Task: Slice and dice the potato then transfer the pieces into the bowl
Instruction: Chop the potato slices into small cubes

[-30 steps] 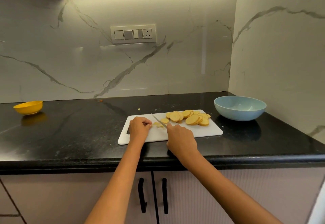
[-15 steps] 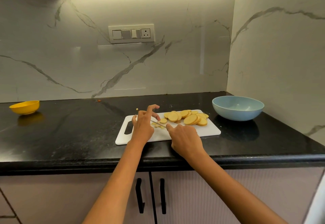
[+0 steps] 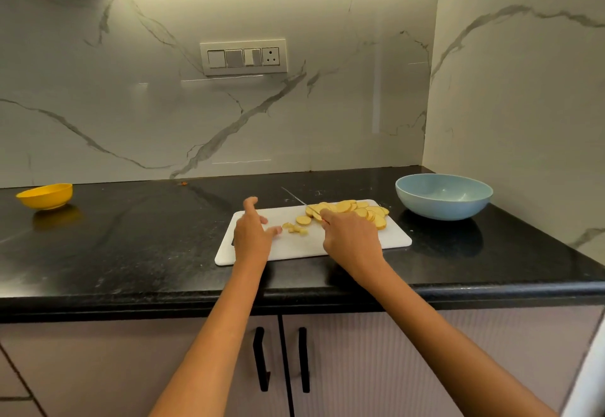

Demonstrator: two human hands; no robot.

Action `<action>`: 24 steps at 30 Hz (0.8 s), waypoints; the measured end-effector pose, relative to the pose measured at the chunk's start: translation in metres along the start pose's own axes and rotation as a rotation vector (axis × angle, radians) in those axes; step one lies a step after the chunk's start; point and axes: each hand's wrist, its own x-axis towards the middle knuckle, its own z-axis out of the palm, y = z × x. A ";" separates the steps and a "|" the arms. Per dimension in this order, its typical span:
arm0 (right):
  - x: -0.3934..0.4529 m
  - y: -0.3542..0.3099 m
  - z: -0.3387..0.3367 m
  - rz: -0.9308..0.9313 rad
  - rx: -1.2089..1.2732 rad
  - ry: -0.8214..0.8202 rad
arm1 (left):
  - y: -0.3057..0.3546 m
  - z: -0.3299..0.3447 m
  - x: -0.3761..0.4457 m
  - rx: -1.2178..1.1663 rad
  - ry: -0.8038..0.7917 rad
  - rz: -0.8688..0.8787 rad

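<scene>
A white cutting board [image 3: 389, 239] lies on the black counter. A pile of round potato slices [image 3: 357, 210] sits at its far right, one single slice [image 3: 303, 220] lies left of the pile, and a few small diced pieces [image 3: 296, 228] lie mid-board. My right hand [image 3: 352, 236] grips a knife [image 3: 299, 199] whose thin blade points away to the upper left over the slices. My left hand [image 3: 252, 231] hovers over the board's left end with fingers spread, holding nothing, just left of the diced pieces. The light blue bowl [image 3: 443, 195] stands to the right of the board.
A yellow bowl [image 3: 45, 195] sits far left on the counter [image 3: 131, 236]. Marble walls close the back and right side, the right one just behind the blue bowl. Cabinet doors with black handles [image 3: 262, 359] are below the counter edge.
My left hand has lifted off the diced pieces and opened, moving left. My right hand has carried the knife right toward the slice pile, with the blade raised.
</scene>
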 end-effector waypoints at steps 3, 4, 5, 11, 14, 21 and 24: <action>0.017 0.001 0.008 0.013 0.103 -0.008 | 0.000 0.000 0.000 0.058 -0.093 -0.009; 0.023 0.000 0.011 0.011 0.132 0.001 | 0.000 0.000 0.001 0.056 -0.122 0.015; 0.028 -0.001 0.014 0.009 0.154 0.014 | 0.001 0.001 0.002 0.041 -0.151 0.042; 0.070 -0.003 0.027 0.001 0.292 0.178 | 0.008 0.011 0.013 0.105 -0.292 0.309; 0.089 0.000 0.033 -0.056 0.229 0.210 | 0.005 0.017 0.023 0.228 -0.395 0.373; 0.118 0.017 0.046 -0.178 0.049 0.186 | -0.024 0.021 0.068 0.318 -0.375 0.396; 0.123 0.025 0.046 -0.147 0.065 0.246 | -0.022 0.031 0.081 0.290 -0.395 0.354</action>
